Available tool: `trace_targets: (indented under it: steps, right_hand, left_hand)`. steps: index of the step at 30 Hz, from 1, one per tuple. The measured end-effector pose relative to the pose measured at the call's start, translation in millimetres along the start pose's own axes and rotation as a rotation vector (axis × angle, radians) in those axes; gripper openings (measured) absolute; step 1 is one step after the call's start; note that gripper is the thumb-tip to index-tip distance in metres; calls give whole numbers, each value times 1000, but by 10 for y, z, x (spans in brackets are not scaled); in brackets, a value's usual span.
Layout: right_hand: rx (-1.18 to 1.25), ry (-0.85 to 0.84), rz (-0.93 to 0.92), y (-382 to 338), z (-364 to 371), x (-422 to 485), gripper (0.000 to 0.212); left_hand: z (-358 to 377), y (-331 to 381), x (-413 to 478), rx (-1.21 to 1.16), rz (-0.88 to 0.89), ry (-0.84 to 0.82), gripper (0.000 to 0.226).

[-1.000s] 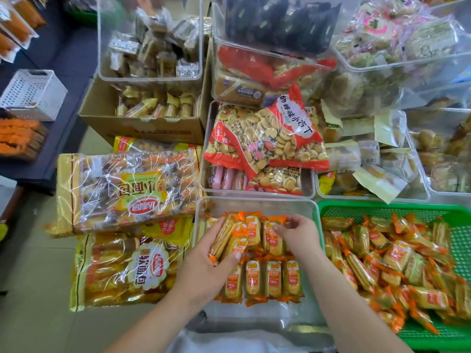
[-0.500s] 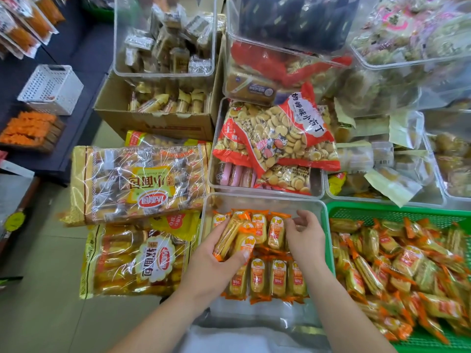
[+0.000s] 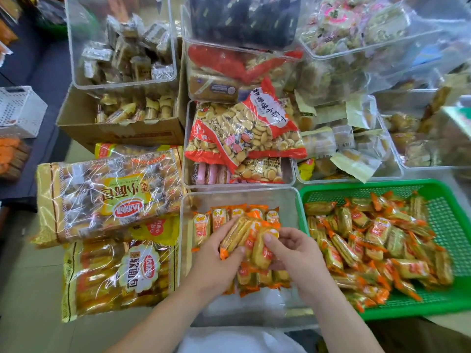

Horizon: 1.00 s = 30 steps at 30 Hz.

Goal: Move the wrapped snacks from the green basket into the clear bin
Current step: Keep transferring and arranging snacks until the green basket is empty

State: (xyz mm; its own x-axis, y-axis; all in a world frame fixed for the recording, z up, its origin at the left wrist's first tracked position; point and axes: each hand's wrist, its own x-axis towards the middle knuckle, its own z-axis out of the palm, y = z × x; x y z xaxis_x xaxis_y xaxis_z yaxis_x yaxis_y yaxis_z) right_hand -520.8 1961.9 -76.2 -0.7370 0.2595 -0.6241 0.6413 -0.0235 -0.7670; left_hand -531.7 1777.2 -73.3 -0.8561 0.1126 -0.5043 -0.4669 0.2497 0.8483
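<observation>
The clear bin (image 3: 288,197) sits low in the middle, with rows of orange-and-yellow wrapped snacks (image 3: 219,219) lined up inside. Right of it, the green basket (image 3: 456,225) holds a loose heap of several of the same snacks (image 3: 377,240). Over the bin, my left hand (image 3: 216,261) grips a small bunch of wrapped snacks (image 3: 237,235). My right hand (image 3: 293,253) pinches one snack (image 3: 262,248) of that bunch from the right side.
Big bags of bread rolls (image 3: 107,197) lie left of the bin. A tray with a red biscuit bag (image 3: 244,133) stands behind it. A cardboard box (image 3: 122,133), clear tubs of snacks (image 3: 122,59) and a white basket (image 3: 17,110) fill the back and left.
My right hand has come back from the far row of the bin to the bunch in my left hand and now pinches a snack there. The bunch sits higher and nearer me.
</observation>
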Motion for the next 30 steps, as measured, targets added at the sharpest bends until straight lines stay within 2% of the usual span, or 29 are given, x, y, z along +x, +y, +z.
trace_targets:
  steps: [4, 7, 11, 18, 20, 24, 27, 30]
  right_hand:
    - [-416, 247, -145, -105, -158, 240, 45]
    - [-725, 254, -155, -262, -20, 496, 36]
    - [-928, 249, -79, -255, 186, 834, 29]
    - [-1076, 298, -67, -58, 313, 1018, 17]
    - [-1023, 300, -16, 14, 334, 1065, 13]
    - [-889, 299, 29, 71, 328, 1086, 20]
    - [-881, 315, -61, 46, 293, 953, 19]
    - [-762, 257, -284, -45, 311, 577, 24]
  left_hand:
    - [-14, 1, -5, -43, -23, 66, 55]
    - [-70, 6, -36, -93, -22, 79, 57]
    - [-169, -40, -76, -120, -23, 105, 57]
    - [-229, -108, -62, -181, -82, 82, 62]
    - [-233, -77, -60, -197, -81, 62, 61]
    - [-260, -11, -48, -200, -87, 55, 57]
    - [-266, 12, -47, -238, -112, 78, 60]
    - [-265, 20, -60, -273, -113, 85, 61]
